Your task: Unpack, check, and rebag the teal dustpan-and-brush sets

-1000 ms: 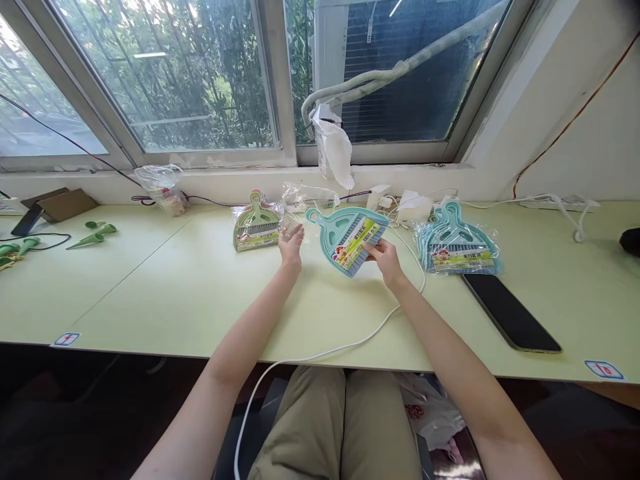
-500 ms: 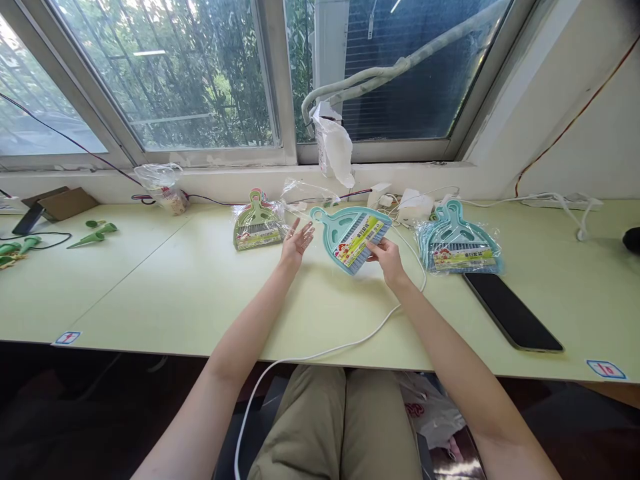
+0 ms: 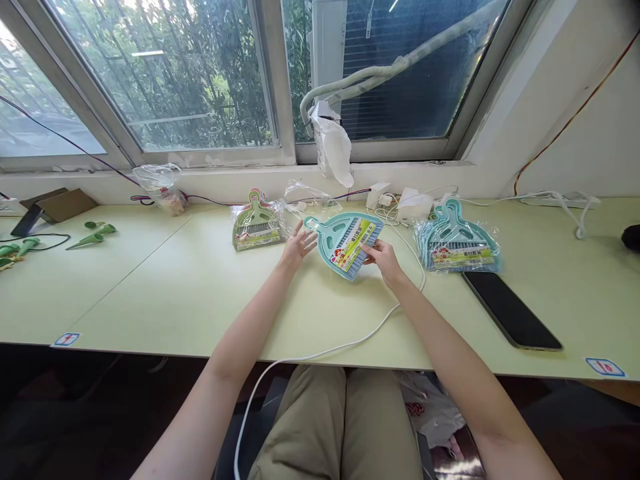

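A light-blue mini dustpan and brush set (image 3: 333,233) with a yellow label is held above the table, its handle pointing left. My right hand (image 3: 383,260) pinches it by the bristle edge at the lower right. Close to the handle end, my left hand (image 3: 300,245) has its fingers spread, palm up; whether it touches the handle I cannot tell. Behind and left of that hand lies a green dustpan set (image 3: 257,227) in clear wrapping. A stack of wrapped light-blue dustpan sets (image 3: 457,240) lies to the right of my right hand.
A black phone (image 3: 510,310) lies at the right, near the wrapped stack. The white cable (image 3: 350,345) crosses the table and hangs over its front edge. Crumpled clear plastic (image 3: 310,193) and chargers (image 3: 385,199) are at the back. Green pieces (image 3: 95,235) lie at the left.
The dustpan set in my right hand has moved a little left and down, bringing its handle up to my left hand. My left hand stays spread.
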A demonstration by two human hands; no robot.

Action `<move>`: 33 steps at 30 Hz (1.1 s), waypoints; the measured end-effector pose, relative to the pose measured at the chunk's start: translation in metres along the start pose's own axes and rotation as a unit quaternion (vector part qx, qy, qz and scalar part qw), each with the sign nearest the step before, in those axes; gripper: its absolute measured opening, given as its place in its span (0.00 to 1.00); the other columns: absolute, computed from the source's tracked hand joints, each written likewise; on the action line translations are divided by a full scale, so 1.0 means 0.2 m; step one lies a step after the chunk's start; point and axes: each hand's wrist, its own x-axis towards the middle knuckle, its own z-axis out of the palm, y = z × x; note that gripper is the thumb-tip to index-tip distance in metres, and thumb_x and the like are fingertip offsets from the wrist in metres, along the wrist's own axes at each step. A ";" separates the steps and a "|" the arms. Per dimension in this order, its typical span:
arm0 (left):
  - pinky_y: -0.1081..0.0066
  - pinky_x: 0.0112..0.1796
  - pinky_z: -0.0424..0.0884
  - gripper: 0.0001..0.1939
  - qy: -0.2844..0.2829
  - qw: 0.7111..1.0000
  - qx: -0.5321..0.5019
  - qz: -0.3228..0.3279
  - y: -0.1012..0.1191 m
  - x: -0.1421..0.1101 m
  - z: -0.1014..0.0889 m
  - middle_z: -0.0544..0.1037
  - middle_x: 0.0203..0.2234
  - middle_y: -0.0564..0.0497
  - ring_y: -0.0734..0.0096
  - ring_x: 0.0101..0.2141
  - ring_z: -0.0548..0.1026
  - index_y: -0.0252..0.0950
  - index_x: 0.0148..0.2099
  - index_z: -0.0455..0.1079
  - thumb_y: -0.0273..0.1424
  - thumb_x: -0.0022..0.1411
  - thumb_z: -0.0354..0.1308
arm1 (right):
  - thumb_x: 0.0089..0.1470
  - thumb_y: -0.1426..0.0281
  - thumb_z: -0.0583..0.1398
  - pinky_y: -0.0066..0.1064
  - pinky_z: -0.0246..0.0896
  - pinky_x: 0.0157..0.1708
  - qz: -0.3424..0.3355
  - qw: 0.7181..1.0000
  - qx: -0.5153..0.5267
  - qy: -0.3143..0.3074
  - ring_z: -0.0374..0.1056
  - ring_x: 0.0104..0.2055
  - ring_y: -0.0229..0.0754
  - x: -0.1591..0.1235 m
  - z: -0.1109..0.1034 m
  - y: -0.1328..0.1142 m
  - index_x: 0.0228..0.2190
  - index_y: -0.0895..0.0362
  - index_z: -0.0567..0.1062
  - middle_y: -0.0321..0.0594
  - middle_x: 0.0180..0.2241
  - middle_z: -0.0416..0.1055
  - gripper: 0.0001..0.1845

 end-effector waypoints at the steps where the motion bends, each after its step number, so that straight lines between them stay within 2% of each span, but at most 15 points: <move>1: 0.68 0.47 0.71 0.34 0.002 1.000 0.004 -0.008 -0.01 0.00 0.01 0.79 0.43 0.52 0.71 0.40 0.79 0.48 0.65 0.56 0.28 0.58 0.59 | 0.38 0.59 0.69 0.26 0.68 0.23 0.003 1.000 0.002 -0.007 0.70 0.27 0.36 0.00 0.00 0.00 0.32 0.58 0.75 0.39 0.31 0.77 0.20; 4: 0.69 0.44 0.73 0.37 -0.011 0.999 0.020 -0.023 -0.03 -0.01 0.03 0.79 0.41 0.53 0.73 0.35 0.79 0.48 0.65 0.56 0.28 0.56 0.63 | 0.38 0.59 0.70 0.27 0.69 0.25 0.008 1.000 0.013 -0.016 0.71 0.28 0.36 0.00 0.00 0.01 0.32 0.58 0.76 0.39 0.31 0.78 0.20; 7: 0.66 0.46 0.73 0.37 -0.069 0.996 0.037 -0.035 -0.03 -0.03 0.04 0.80 0.39 0.55 0.74 0.31 0.79 0.49 0.64 0.57 0.28 0.55 0.64 | 0.37 0.58 0.70 0.28 0.70 0.26 0.004 0.999 0.031 -0.008 0.72 0.28 0.38 0.01 -0.01 0.01 0.32 0.58 0.76 0.39 0.30 0.78 0.21; 11: 0.60 0.51 0.70 0.37 -0.150 0.984 0.065 -0.067 -0.03 -0.05 0.05 0.80 0.40 0.53 0.70 0.35 0.80 0.49 0.65 0.56 0.30 0.56 0.64 | 0.38 0.59 0.70 0.32 0.72 0.29 -0.014 0.998 0.060 0.033 0.73 0.29 0.39 0.02 -0.03 0.02 0.32 0.57 0.76 0.39 0.32 0.78 0.20; 15: 0.56 0.52 0.68 0.40 -0.192 0.973 0.093 -0.091 -0.06 -0.08 0.07 0.80 0.42 0.49 0.66 0.39 0.80 0.48 0.66 0.55 0.31 0.54 0.67 | 0.39 0.60 0.70 0.35 0.73 0.34 -0.020 0.995 0.069 0.064 0.73 0.32 0.41 0.03 -0.03 0.01 0.32 0.57 0.75 0.40 0.32 0.78 0.19; 18: 0.54 0.52 0.68 0.37 -0.208 0.969 0.090 -0.099 -0.08 -0.08 0.08 0.79 0.43 0.47 0.64 0.40 0.79 0.45 0.63 0.59 0.36 0.53 0.68 | 0.39 0.60 0.70 0.35 0.73 0.33 -0.021 0.995 0.074 0.059 0.73 0.32 0.41 0.02 -0.03 0.01 0.32 0.58 0.75 0.39 0.31 0.77 0.19; 21: 0.57 0.52 0.69 0.29 -0.201 0.973 0.075 -0.087 -0.10 -0.07 0.08 0.79 0.42 0.47 0.66 0.40 0.79 0.41 0.56 0.67 0.40 0.52 0.68 | 0.37 0.59 0.70 0.32 0.71 0.31 -0.030 0.996 0.076 0.041 0.73 0.32 0.40 0.02 -0.02 0.01 0.32 0.58 0.76 0.39 0.33 0.78 0.21; 25: 0.62 0.51 0.70 0.20 -0.182 0.974 0.088 -0.098 -0.11 -0.08 0.09 0.80 0.41 0.46 0.67 0.41 0.78 0.36 0.47 0.73 0.38 0.52 0.68 | 0.36 0.57 0.70 0.31 0.69 0.30 -0.029 0.997 0.060 0.024 0.72 0.32 0.40 0.01 0.00 0.02 0.33 0.58 0.76 0.40 0.33 0.78 0.23; 29: 0.60 0.51 0.70 0.20 -0.205 0.959 0.118 -0.157 -0.11 -0.13 0.14 0.79 0.43 0.41 0.64 0.41 0.78 0.31 0.47 0.73 0.32 0.52 0.69 | 0.37 0.58 0.70 0.30 0.68 0.29 -0.028 0.998 0.051 0.031 0.72 0.31 0.40 0.00 0.01 0.02 0.32 0.58 0.76 0.40 0.32 0.78 0.22; 33: 0.57 0.51 0.70 0.23 -0.264 0.938 0.115 -0.194 -0.11 -0.17 0.17 0.78 0.46 0.38 0.59 0.42 0.78 0.31 0.48 0.73 0.38 0.53 0.67 | 0.38 0.59 0.70 0.32 0.70 0.30 -0.029 0.997 0.061 0.042 0.73 0.32 0.41 0.00 0.01 0.02 0.32 0.58 0.76 0.40 0.31 0.78 0.21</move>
